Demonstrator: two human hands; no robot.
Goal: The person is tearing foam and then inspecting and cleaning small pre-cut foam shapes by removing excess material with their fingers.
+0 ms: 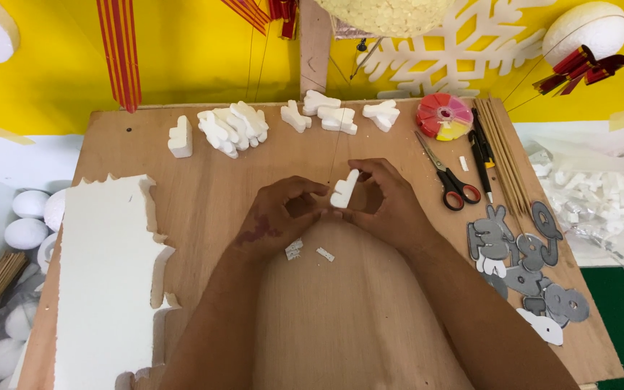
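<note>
At the frame's centre, your left hand and right hand pinch a white foam cutout above the table. You appear mid-trim; turning it calls for light fingers, as foam crumbles.

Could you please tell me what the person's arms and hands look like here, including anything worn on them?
Both forearms are bare, with no sleeves in view. The left hand and right hand wear no gloves, rings or watch. A reddish smudge marks the back of the left hand.

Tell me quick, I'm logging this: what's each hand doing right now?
Left hand: closed, fingertips pinching the white foam piece.
Right hand: closed on the same foam piece from the other side.
</note>
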